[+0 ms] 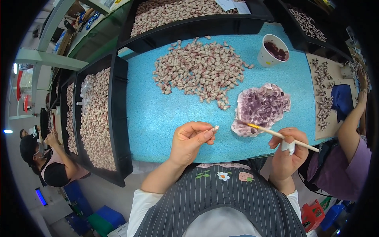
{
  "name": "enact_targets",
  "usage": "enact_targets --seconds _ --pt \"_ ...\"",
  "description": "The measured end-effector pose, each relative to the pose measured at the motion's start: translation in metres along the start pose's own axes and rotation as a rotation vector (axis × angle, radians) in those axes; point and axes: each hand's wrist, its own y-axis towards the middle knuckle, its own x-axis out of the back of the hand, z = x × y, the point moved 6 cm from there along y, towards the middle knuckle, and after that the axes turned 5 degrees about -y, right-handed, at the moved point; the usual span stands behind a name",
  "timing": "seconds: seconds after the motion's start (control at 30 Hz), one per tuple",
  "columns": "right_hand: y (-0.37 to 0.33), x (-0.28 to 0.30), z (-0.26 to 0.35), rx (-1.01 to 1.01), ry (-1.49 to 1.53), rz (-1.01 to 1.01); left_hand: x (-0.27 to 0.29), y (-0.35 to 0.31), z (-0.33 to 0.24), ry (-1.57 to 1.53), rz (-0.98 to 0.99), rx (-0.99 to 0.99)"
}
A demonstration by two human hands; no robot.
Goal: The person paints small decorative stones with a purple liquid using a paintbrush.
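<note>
Between thumb and fingertips, my left hand (192, 141) pinches a small pale figurine (215, 128) over the near part of the blue mat (158, 118). My right hand (290, 150) grips a thin paintbrush (276, 134) with a pale wooden handle; a bit of white wrap is on one finger. The brush tip rests at or just above a crumpled cloth or tissue (262, 106) stained with purple-brown paint. Farther off, a pile of small pale figurines with reddish marks (201, 69) covers the mat. A white paper cup (272, 53) with dark red paint stands at the far right.
Black trays full of similar pieces stand at the left (120, 118) and far side (197, 23); another tray (312, 35) is at the far right. To the right, a co-worker's arm (355, 114) is beside a board (325, 130) with rows of pieces. Another person (55, 162) works at the left.
</note>
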Motion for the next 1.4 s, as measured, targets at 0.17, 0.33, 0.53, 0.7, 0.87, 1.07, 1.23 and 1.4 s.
enact_targets --seconds 0.17,0.33,0.53,0.7,0.87,1.07,1.23,1.4 --pt "0.003 0.045 -0.007 -0.005 -0.028 -0.272 -0.064 0.016 -0.024 1.400 0.213 -0.810" --pt "-0.001 0.059 -0.011 0.008 -0.011 -0.296 -0.094 0.055 0.014 1.823 0.498 -0.835" --pt "-0.003 0.073 -0.018 -0.038 0.002 -0.324 -0.109 0.059 0.020 1.979 0.679 -0.805" --pt "0.001 0.067 -0.021 -0.044 0.053 -0.277 -0.102 0.062 0.013 1.860 0.727 -0.720" --pt "0.001 0.049 -0.012 -0.103 0.165 -0.203 -0.069 0.048 -0.024 0.528 0.281 -0.183" --pt "0.002 0.017 -0.011 -0.124 0.223 -0.063 -0.023 0.022 -0.002 0.099 0.109 0.002" --pt "0.002 -0.004 -0.010 -0.120 0.193 0.008 -0.013 0.013 -0.001 0.060 0.085 -0.044" --pt "-0.002 -0.014 -0.011 -0.112 0.162 0.038 -0.008 0.010 -0.002 0.056 0.059 -0.032"
